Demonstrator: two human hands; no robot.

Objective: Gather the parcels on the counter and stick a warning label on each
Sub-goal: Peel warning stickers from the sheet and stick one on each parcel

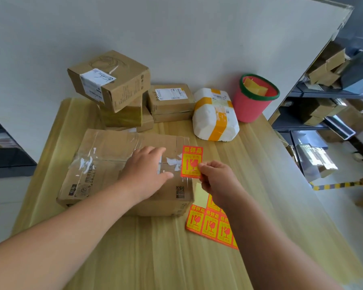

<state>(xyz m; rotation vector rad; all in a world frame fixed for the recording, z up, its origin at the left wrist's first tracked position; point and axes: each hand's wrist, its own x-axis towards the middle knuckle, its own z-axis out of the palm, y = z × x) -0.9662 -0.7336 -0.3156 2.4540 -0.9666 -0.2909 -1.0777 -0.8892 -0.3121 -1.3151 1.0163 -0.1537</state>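
Midway through the labelling step, a person's left hand [144, 171] lies flat, fingers spread, on a large taped cardboard parcel [122, 172] at the near side of the tabletop [155, 258], while the right hand [216, 181] pinches a red-and-yellow warning label [191, 160] at the box's right edge. More labels wait on a sheet [210, 225] beside it. Next, the label likely needs pressing down flat; the stacked boxes [122, 97] and white parcel [215, 116] behind appear unlabelled.
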